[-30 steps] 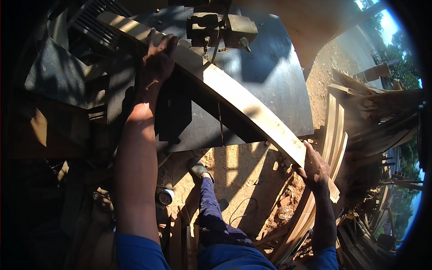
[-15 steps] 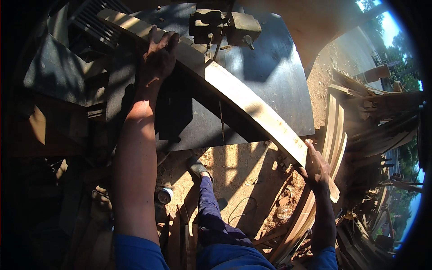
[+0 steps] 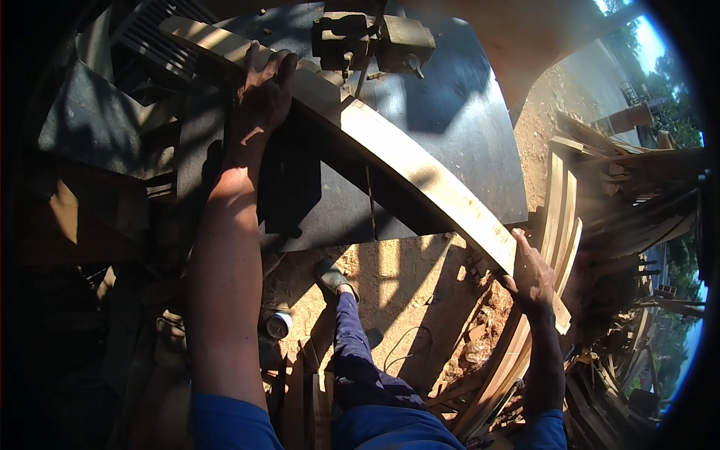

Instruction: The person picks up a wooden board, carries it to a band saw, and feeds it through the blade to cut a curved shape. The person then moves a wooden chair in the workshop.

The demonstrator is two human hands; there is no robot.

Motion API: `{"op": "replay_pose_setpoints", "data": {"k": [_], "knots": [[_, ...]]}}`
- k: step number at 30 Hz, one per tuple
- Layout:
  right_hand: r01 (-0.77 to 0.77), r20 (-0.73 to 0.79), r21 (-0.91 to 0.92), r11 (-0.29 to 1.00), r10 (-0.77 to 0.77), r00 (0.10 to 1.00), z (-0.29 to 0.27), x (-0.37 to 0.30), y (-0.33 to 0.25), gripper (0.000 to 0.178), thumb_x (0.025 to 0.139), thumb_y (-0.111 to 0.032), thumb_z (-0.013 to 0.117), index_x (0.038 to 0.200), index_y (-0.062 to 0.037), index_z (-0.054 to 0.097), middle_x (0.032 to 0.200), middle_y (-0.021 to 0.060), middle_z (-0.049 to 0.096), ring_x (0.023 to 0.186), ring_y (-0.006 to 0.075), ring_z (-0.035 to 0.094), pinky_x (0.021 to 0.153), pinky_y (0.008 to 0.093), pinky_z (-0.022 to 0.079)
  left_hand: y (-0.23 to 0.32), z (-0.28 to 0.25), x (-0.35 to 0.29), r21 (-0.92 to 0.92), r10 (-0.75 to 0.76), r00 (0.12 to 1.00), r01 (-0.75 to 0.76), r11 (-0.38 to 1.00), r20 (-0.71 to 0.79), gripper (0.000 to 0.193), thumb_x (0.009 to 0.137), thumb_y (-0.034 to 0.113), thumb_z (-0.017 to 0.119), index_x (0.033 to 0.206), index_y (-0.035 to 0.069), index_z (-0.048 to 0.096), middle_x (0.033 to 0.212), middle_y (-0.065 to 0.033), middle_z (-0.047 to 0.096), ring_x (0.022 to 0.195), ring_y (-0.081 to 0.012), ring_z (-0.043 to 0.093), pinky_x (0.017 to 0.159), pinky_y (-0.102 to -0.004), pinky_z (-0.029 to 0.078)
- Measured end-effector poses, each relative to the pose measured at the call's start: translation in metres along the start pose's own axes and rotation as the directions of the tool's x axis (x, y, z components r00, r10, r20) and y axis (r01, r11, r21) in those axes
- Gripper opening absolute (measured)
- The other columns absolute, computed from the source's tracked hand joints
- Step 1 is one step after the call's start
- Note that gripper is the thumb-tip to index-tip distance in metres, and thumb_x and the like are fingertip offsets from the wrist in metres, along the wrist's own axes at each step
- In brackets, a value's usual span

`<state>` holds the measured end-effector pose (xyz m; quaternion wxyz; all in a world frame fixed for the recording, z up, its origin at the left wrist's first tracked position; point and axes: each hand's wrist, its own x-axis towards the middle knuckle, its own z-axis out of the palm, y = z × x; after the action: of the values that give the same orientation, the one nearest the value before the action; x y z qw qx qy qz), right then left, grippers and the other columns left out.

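Note:
A long, slightly curved wooden plank (image 3: 427,169) lies slantwise across a dark metal machine table (image 3: 480,142), from far left to near right. My left hand (image 3: 264,94) grips it toward the far end, fingers bent over its upper face. At the near end, past the table's edge, my right hand (image 3: 531,276) is closed around the plank, thumb on the side toward me. A dark guide block (image 3: 375,43) hangs over the table beyond the plank. A thin strip like a saw blade (image 3: 364,81) runs down from it to the plank's far edge.
Curved wooden strips (image 3: 559,206) are stacked at the right, beside my right hand. A slotted metal grate (image 3: 161,37) is at the far left. On the sandy floor (image 3: 390,300) are my foot (image 3: 335,277), a small round can (image 3: 278,325) and scraps. Upright boards (image 3: 304,390) stand near my legs.

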<state>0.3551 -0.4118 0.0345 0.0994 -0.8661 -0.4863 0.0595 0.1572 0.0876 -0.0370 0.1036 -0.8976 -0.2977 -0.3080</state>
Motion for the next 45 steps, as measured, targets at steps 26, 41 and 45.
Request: {"op": "replay_pose_setpoints", "data": {"k": [26, 41, 45], "knots": [[-0.015, 0.008, 0.093, 0.996, 0.015, 1.000, 0.001, 0.003, 0.001, 0.098, 0.060, -0.004, 0.082, 0.149, -0.0154, 0.043, 0.121, 0.0142, 0.065, 0.099, 0.0314, 0.064, 0.089, 0.0412, 0.051, -0.007, 0.003, 0.001, 0.018, -0.047, 0.996, 0.046, 0.999, 0.073, 0.038, 0.100, 0.010, 0.042, 0.138, 0.008, 0.049, 0.143, -0.0131, 0.051, 0.143, -0.0425, 0.032, 0.109, -0.0452, 0.044], [0.041, -0.015, 0.039, 0.998, -0.041, 0.999, -0.007, 0.009, 0.010, 0.095, 0.065, -0.012, 0.083, 0.150, -0.0198, 0.040, 0.102, 0.0147, 0.063, 0.090, 0.0366, 0.062, 0.082, 0.0456, 0.050, -0.002, -0.003, 0.002, 0.047, 0.061, 0.998, -0.060, 0.997, -0.007, 0.036, 0.094, 0.011, 0.053, 0.129, 0.019, 0.053, 0.137, -0.0069, 0.056, 0.139, -0.0463, 0.036, 0.090, -0.0521, 0.056], [0.009, 0.008, 0.055, 0.998, -0.010, 1.000, -0.008, 0.013, 0.013, 0.096, 0.063, -0.008, 0.083, 0.150, -0.0196, 0.042, 0.110, 0.0168, 0.065, 0.093, 0.0370, 0.063, 0.083, 0.0454, 0.051, -0.005, -0.006, 0.001, 0.121, 0.083, 0.996, -0.084, 0.989, 0.018, 0.037, 0.095, 0.013, 0.053, 0.131, 0.020, 0.053, 0.137, -0.0064, 0.056, 0.138, -0.0456, 0.037, 0.089, -0.0523, 0.057]]}}
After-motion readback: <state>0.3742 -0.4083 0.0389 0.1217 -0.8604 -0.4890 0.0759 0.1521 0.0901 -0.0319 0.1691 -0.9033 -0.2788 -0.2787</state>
